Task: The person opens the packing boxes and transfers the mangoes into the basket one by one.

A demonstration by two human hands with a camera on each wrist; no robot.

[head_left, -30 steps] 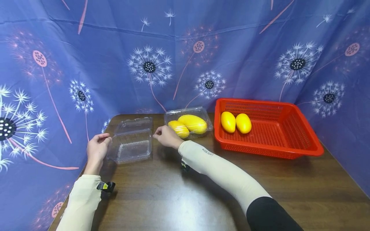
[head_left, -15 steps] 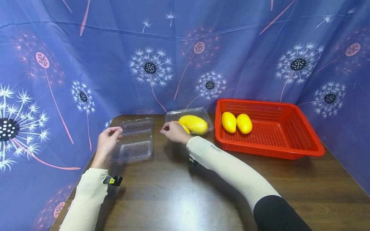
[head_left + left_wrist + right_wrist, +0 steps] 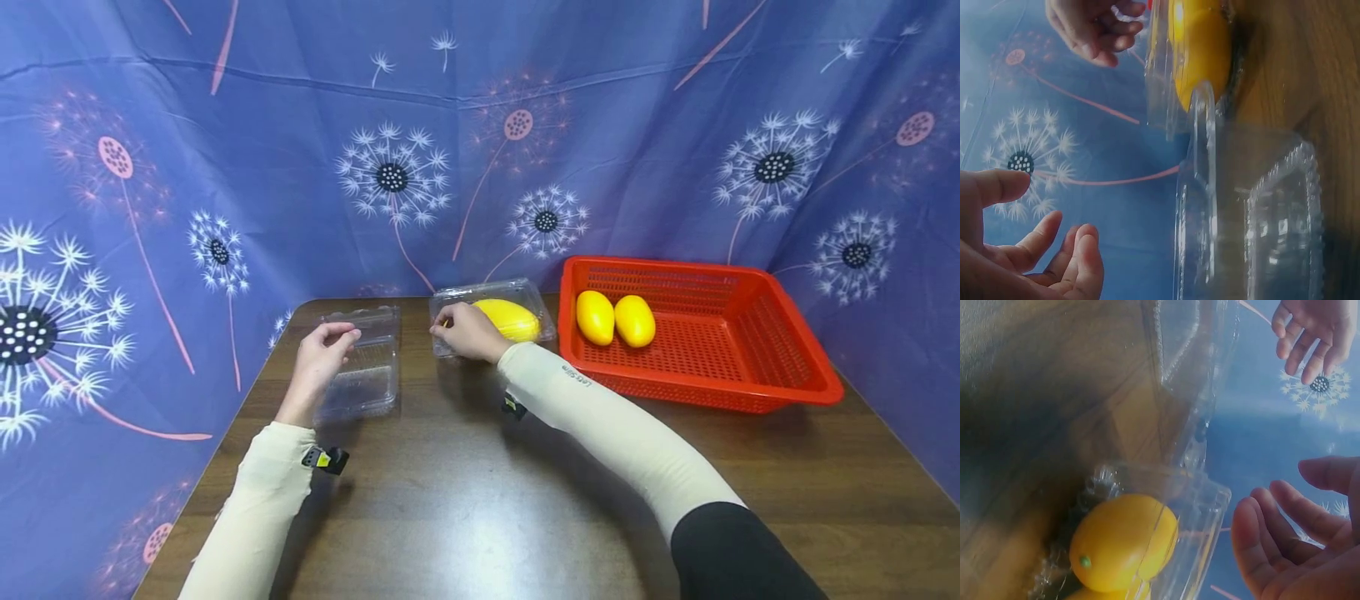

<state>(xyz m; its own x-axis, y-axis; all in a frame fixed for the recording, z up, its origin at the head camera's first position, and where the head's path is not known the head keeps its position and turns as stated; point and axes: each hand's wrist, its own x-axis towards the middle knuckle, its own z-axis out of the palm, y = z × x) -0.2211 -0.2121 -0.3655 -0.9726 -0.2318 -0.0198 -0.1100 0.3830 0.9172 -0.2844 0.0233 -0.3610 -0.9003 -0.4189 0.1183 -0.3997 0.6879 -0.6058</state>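
My left hand (image 3: 318,362) hovers over an unfilled clear plastic clamshell box (image 3: 360,392), its lid folded back towards the curtain. In the left wrist view its fingers (image 3: 1088,259) are loosely bent, with nothing between them. My right hand (image 3: 471,332) is above a second clear clamshell (image 3: 491,290), which has its lid down over yellow mangoes (image 3: 513,319). The right wrist view shows one mango (image 3: 1124,540) with a green stem spot inside that box. Fingers and thumb of the right hand stand apart beside the lid, holding nothing. From the head view, this hand hides one mango.
A red perforated plastic basket (image 3: 735,342) stands at the right with two mangoes (image 3: 615,319) at its left end. Behind the brown wooden table (image 3: 420,500) hangs a blue curtain (image 3: 465,208) with a dandelion print.
Both hands have moved to the right: the left from beside the open clamshell to over it, the right from between the boxes to over the filled one. Boxes and basket keep their places.
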